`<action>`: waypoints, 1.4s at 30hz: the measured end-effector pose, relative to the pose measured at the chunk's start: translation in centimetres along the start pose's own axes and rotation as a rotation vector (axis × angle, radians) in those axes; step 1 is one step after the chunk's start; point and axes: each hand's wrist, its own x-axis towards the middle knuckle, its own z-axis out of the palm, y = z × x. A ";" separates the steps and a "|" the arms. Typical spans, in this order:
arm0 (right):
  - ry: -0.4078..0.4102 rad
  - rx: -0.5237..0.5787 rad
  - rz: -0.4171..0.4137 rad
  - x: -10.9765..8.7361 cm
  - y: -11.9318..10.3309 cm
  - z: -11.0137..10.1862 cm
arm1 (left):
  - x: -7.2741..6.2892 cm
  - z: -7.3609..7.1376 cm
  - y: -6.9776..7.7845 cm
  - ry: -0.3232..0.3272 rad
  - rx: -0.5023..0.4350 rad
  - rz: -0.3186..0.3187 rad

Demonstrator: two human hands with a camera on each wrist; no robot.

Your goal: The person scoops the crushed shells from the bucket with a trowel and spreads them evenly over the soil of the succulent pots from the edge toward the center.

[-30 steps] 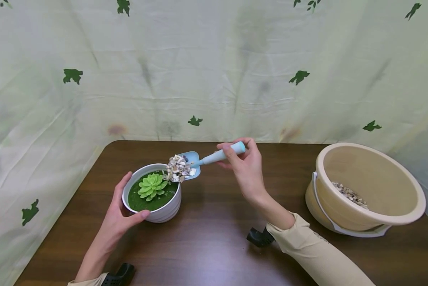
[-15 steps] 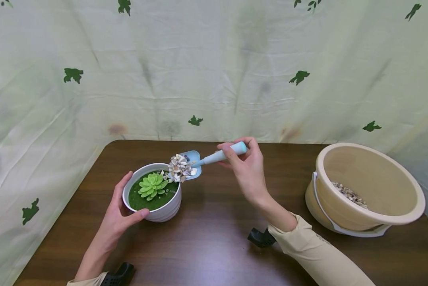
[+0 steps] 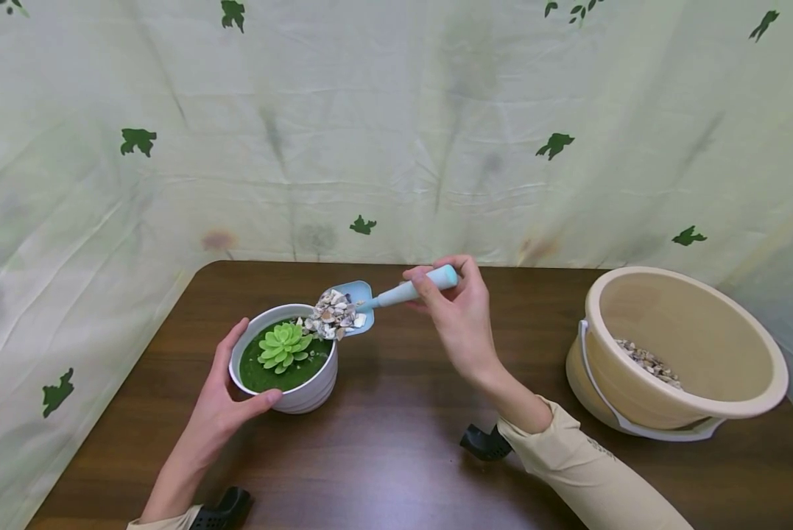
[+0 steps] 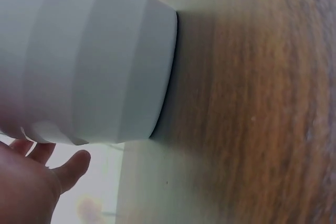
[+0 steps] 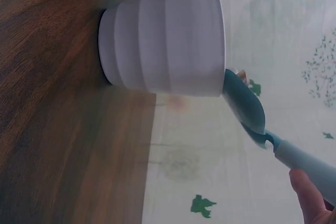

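Note:
A white ribbed flowerpot (image 3: 308,394) stands on the table at centre-left, with a light-green succulent (image 3: 283,347) on a dark-green surface inside. My left hand (image 3: 220,412) holds its left side, thumb over the near rim. My right hand (image 3: 461,316) pinches the pale-blue handle of a small hand shovel (image 3: 399,293). The blade, tilted down to the left, meets the pot's right rim, as the right wrist view shows. Small mixed stones (image 3: 333,313) heap on the blade and spill over the rim beside the plant. From the left wrist view, the pot's base sits on the wood.
A beige bucket (image 3: 688,294) with a white handle stands at the right, more small stones (image 3: 648,362) at its bottom. The brown table (image 3: 383,442) meets a pale curtain (image 3: 396,132) with green leaf shapes behind. Black wrist mounts show on both arms.
The stones on the blade have slid a little left, and more lie over the pot's rim. Both hands, the pot and the shovel have barely moved.

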 end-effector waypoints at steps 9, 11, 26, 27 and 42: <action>0.000 -0.015 0.002 -0.2 -0.3 -0.1 | 0.0 -0.3 0.1 -0.029 -0.084 0.010; -0.003 -0.017 -0.001 -0.3 -0.5 0.0 | 0.0 -0.2 0.1 -0.027 -0.082 0.019; -0.018 -0.040 -0.013 -0.4 -0.9 0.1 | 0.0 0.3 0.0 0.021 0.053 0.017; -0.019 -0.046 -0.013 -0.4 -0.9 0.1 | 0.0 0.3 0.0 0.022 0.063 0.014; -0.031 -0.147 -0.064 -0.7 -1.7 0.7 | -0.1 -0.1 0.0 -0.022 -0.047 0.024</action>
